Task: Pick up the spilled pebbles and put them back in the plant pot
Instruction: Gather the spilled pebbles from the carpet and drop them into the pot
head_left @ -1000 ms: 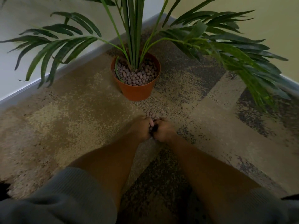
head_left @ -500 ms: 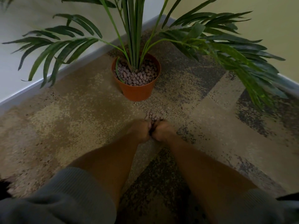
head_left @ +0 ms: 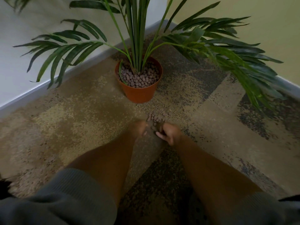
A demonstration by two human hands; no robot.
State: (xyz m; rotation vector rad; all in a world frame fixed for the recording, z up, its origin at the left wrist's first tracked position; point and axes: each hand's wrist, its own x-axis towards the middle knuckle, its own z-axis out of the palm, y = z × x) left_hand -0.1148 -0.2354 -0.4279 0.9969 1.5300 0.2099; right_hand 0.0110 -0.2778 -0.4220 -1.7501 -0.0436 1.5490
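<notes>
A small pile of brown spilled pebbles point(head_left: 156, 118) lies on the carpet just in front of the orange plant pot point(head_left: 139, 94). The pot holds a green palm and is filled with the same pebbles point(head_left: 139, 78). My left hand point(head_left: 140, 129) rests curled on the carpet at the near left edge of the pile, blurred, and its palm is hidden. My right hand point(head_left: 170, 133) sits at the pile's near right edge, fingers curled inward around a few pebbles. A narrow gap with pebbles in it separates the two hands.
Long palm fronds point(head_left: 235, 62) spread out low to the right and left over the floor. The pot stands in a room corner, with a white wall and skirting point(head_left: 40, 88) on the left and a yellowish wall point(head_left: 267, 38) on the right. The patterned carpet stretches all around.
My hands were pressed together over the near side of the pile. They have now drawn slightly apart, the right one pulling back with its fingers curled. The view has tilted a little.
</notes>
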